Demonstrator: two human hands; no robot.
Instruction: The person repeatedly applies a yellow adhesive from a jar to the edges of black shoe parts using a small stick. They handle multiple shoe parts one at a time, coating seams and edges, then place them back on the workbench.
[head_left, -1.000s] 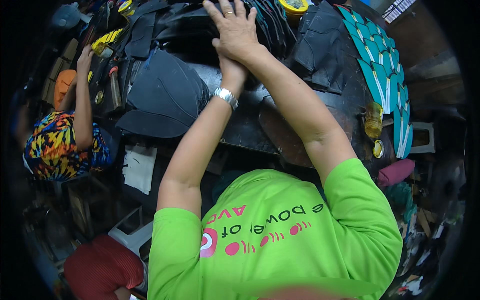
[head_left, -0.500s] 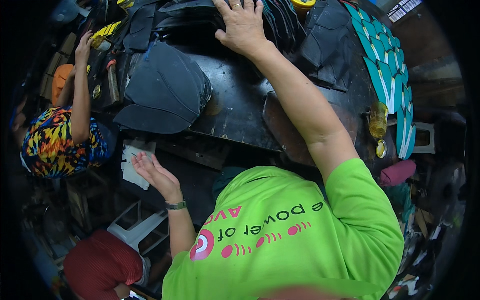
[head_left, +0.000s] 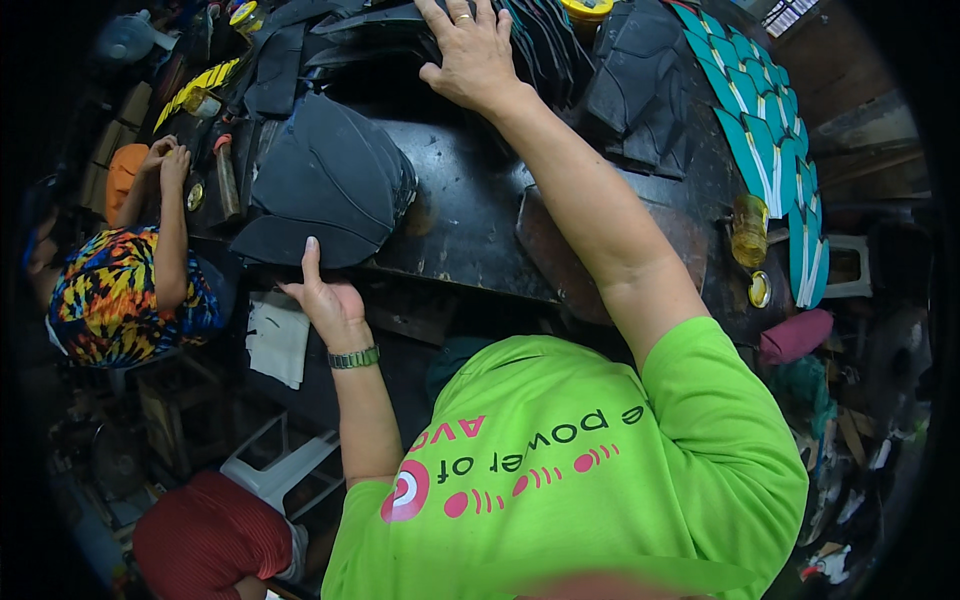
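A thick stack of dark grey cut-out pieces (head_left: 320, 180), curved and marked with line patterns, lies near the table's front edge on the left. My left hand (head_left: 335, 305) is at its near edge, thumb up over the top piece; the other fingers are bent and partly hidden below the edge. Stretched far forward, my right hand (head_left: 475, 60) rests with fingers spread against a row of black pieces (head_left: 375, 35) at the far side. Some fingertips there run out near the top of the view.
More dark pieces (head_left: 640, 90) lie at the back right, beside teal pieces with white strips (head_left: 765, 150). A jar of amber liquid (head_left: 750, 230) stands on the right near a round lid (head_left: 760, 289). At left, a co-worker in a patterned shirt (head_left: 130, 295) sits near a hammer (head_left: 226, 175).
My left hand has moved up and right to the near edge of the stack, its thumb now over it. My right hand has shifted slightly left. The co-worker's hands have come lower and together.
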